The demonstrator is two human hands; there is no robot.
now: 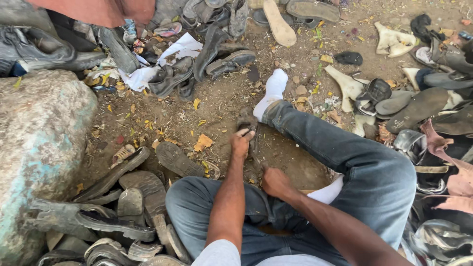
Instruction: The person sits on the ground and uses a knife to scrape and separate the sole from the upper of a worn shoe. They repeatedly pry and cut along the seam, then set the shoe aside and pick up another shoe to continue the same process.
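Worn dark shoe (248,129) on dirt between legs, long axis running away from body; left hand (241,143) closed over its middle, right hand (274,181) gripping near end.

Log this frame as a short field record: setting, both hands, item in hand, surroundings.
setting: person seated on dirt ground, jeans, white socks
left hand: grips the dark worn shoe from above
right hand: fist near the shoe's lower end, contents unclear
surroundings: old shoes and soles piled around, large rock at left
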